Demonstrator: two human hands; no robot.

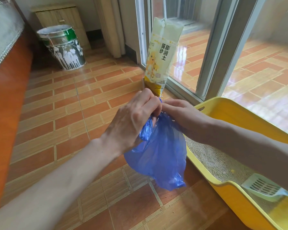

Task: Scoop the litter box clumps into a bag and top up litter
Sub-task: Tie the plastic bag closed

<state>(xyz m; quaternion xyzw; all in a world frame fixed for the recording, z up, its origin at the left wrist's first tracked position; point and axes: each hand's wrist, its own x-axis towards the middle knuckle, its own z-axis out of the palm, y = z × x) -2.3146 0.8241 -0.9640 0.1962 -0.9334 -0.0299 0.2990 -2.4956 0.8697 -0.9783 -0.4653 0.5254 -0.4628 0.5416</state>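
Note:
A blue plastic bag (163,151) hangs above the tiled floor, its neck gathered and twisted at the top. My left hand (133,120) grips the twisted neck, and my right hand (179,113) pinches the same neck from the right. At the right stands a yellow litter box (226,188) with grey litter (211,156) in it. A pale green slotted scoop (264,188) lies in the box near its front corner. A yellow-and-white bag of cat litter (163,52) leans upright against the sliding door frame beyond my hands.
A paint-splashed metal bucket (61,47) stands at the back left before a wooden cabinet (60,15). An orange ledge (7,100) runs along the left. Sliding glass doors (214,47) close off the right. A few litter grains dot the tiles near the box.

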